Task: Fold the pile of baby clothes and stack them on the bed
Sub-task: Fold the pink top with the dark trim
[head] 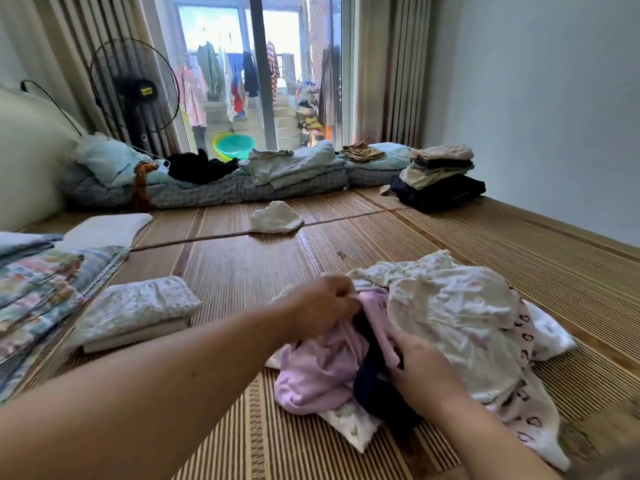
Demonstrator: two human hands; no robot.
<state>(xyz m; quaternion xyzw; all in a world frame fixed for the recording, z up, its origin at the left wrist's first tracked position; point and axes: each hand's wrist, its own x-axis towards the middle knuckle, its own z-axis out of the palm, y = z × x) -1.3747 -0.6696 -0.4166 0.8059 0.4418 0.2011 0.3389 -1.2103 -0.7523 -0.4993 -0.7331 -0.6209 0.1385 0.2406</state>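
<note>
Digging into the baby clothes pile (457,306), I had my left grip (322,306) pinching the lilac garment (318,372), right grip (424,370) clamped on it too, folded stack (138,306) left of both.

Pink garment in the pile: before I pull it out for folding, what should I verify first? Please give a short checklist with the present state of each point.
1. Left grip pinches the pink garment: ok.
2. Right grip holds the pink garment only, not also the dark garment: cannot tell.
3. Pink garment is free of the pile: not ok, the white garment lies over part of it.
4. Bare mat ahead for spreading: ok.
5. Folded stack at the left lies flat, ready to take more: ok.
</note>
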